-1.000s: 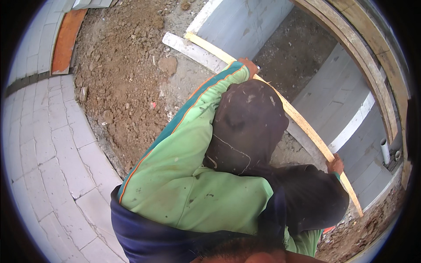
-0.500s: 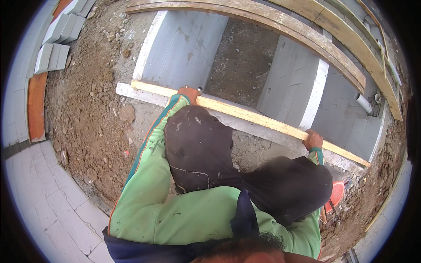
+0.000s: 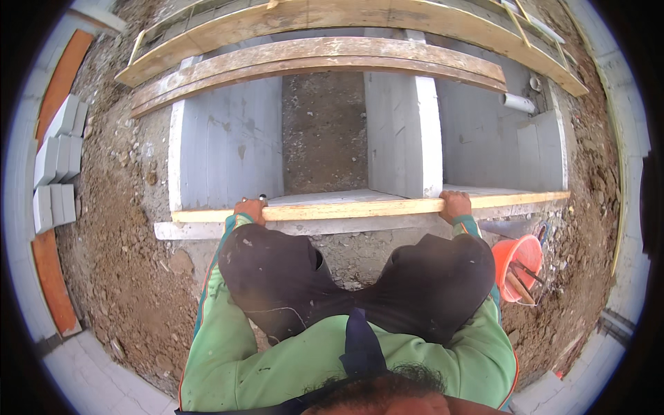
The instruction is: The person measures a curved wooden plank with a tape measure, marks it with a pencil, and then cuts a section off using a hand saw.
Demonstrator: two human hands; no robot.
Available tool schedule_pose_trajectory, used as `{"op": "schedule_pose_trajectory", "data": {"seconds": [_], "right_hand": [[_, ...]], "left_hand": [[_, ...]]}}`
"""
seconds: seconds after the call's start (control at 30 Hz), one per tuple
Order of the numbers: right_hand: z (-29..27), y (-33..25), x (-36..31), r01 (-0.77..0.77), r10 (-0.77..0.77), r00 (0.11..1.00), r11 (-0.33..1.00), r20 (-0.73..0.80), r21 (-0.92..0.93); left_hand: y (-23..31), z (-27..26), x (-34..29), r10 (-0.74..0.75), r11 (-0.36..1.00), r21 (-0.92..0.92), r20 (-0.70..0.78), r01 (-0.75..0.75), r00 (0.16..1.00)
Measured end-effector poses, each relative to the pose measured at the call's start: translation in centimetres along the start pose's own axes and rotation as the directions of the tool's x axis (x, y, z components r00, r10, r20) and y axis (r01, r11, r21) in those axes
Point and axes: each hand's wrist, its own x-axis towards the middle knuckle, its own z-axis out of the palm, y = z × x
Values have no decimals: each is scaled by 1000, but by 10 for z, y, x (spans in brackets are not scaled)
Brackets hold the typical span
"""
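A long, pale wooden batten (image 3: 353, 209) lies along the near wall top of a chamber built of light grey blocks. Toward its left part, my left hand (image 3: 250, 209) is closed over it, with a small dark item with a shiny end beside the thumb that I cannot make out. My right hand (image 3: 456, 205) grips the batten farther right, close to where the white-topped dividing wall (image 3: 429, 131) meets it. Below the batten runs a pale grey ledge (image 3: 187, 230). Both knees are bent just behind my hands.
Brown planks (image 3: 318, 55) span the chamber, with a longer board (image 3: 304, 19) beyond. A white pipe (image 3: 519, 104) sticks out at the right. An orange bucket (image 3: 508, 259) with tools stands by my right knee. Grey blocks (image 3: 47, 162) are stacked left, past rough soil (image 3: 111, 228).
My view has turned, so the batten now runs nearly level across it and the bucket shows more fully. Both hands remain on the batten.
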Motion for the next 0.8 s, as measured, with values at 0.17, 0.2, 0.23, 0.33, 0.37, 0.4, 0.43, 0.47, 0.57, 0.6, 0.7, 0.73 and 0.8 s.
{"op": "schedule_pose_trajectory", "data": {"seconds": [0.17, 0.2, 0.23, 0.33, 0.37, 0.4, 0.43, 0.47, 0.57, 0.6, 0.7, 0.73, 0.8], "right_hand": [[-7, -12, 14, 57, -62, 995, 997, -83, -59], [-1, -4, 8, 36, -41, 996, 997, -74, -62], [0, 1, 0, 21, -24, 997, 999, -76, -30], [-9, -2, 0, 43, -44, 997, 999, -63, -10], [-9, 2, -14, 16, -16, 1000, 1000, -21, -7], [-3, 10, -27, 4, -4, 1000, 1000, -7, 14], [-16, -4, -6, 48, -46, 998, 998, -51, 43], [-8, 4, -22, 24, -20, 997, 998, -73, 49], [-22, -7, -5, 89, -89, 995, 996, -37, -7], [-22, -6, -6, 80, -80, 996, 997, -38, 5], [-19, -1, -7, 92, -92, 996, 996, -9, 0], [-16, 1, -6, 108, -109, 994, 994, -29, -21], [-13, 3, -2, 122, -124, 991, 992, -48, -35]], "left_hand": [[-14, 8, -2, -101, 991, 94, 25, 98, 995], [-2, 1, 1, -85, 991, 105, 60, 78, 995], [7, -5, -1, -67, 992, 106, 34, 63, 997], [-12, -5, 5, -23, 999, 35, 92, 20, 995], [-3, 0, 10, 31, 998, 60, 108, -37, 994], [3, 6, 16, 71, 997, -3, 101, -72, 992], [-10, -4, -1, 42, 996, -81, 50, -38, 998], [2, -2, 9, 106, 994, -48, 81, -102, 991], [-12, -9, -2, 46, 992, -122, 74, -37, 996], [-13, -9, 1, 50, 993, -110, 65, -42, 997], [-13, -10, 9, 102, 994, -40, 39, -100, 994], [-13, -10, 11, 148, 989, 11, 22, -148, 989], [-12, -11, 14, 151, 988, 15, 9, -152, 988]]}}
